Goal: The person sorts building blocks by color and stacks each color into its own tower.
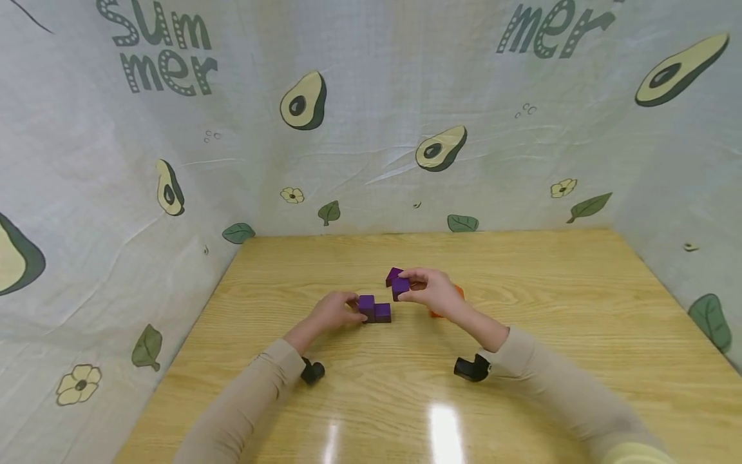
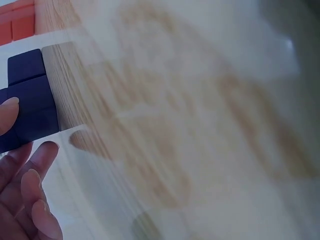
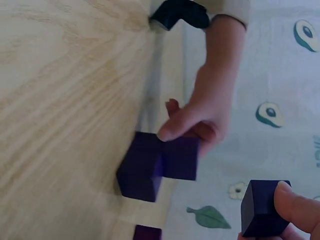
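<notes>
Purple blocks (image 1: 382, 313) form a small step on the table, two high at the left and one high at the right. My left hand (image 1: 336, 312) pinches the taller left part; its thumb lies across the dark blocks (image 2: 37, 102) in the left wrist view. My right hand (image 1: 431, 291) pinches a single purple cube (image 3: 262, 207) between thumb and fingers, above and behind the step. Beyond that cube lies a purple wedge-like block (image 1: 393, 276), partly covered by it. The right wrist view shows the step (image 3: 142, 167) with the left hand (image 3: 207, 112) at its upper end.
Orange blocks (image 1: 460, 292) sit behind my right hand and are mostly hidden by it; red-orange ones (image 2: 20, 22) show at the left wrist view's corner. A cloth (image 1: 371, 116) with avocado prints hangs around the back and sides of the wooden table (image 1: 371, 412).
</notes>
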Demonstrator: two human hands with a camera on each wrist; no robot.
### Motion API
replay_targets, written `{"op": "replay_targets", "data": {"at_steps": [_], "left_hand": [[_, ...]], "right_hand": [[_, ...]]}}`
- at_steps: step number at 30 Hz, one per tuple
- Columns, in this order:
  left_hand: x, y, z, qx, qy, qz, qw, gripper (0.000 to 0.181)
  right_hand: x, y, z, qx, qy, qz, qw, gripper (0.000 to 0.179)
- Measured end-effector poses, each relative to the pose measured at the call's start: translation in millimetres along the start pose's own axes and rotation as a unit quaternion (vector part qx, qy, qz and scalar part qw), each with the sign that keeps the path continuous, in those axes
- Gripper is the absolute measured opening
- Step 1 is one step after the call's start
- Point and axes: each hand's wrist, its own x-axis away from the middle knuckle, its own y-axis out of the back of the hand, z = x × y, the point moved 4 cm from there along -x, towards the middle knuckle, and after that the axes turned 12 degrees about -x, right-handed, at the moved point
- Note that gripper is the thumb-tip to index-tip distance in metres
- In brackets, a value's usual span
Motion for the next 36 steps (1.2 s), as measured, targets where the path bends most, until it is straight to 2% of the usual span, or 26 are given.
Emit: {"op": "replay_targets", "data": {"at_steps": [6,10,16,27,36], "left_hand": [[-0.4,-0.3,1.3,0.004,-0.002,0.002,1.0000,0.034],[-1.6,-2.9,2.2,0.009,0.008,0.009,0.9999,0.036],[-2.3,-3.3,2.4,0.012,0.016,0.013,0.9997,0.037],[-1.3,-2.5,0.7,0.004,0.015,0.008,0.9998,0.037],[-0.1,-1.1,0.6,0.008,0.012,0.002,0.9999,0.034]], "right_hand": [[-10.3,-22,-25,0.011,-0.001,-0.008,0.9999,0.038],[-15.4,-30,-36,0.018,-0.010,-0.012,0.9997,0.037],[-21.0,-38,-50,0.002,-0.035,-0.024,0.9991,0.039],[-23.7,-45,-57,0.005,-0.036,-0.034,0.9988,0.038],[-21.8,-49,-56,0.017,-0.029,-0.030,0.9990,0.037]]}}
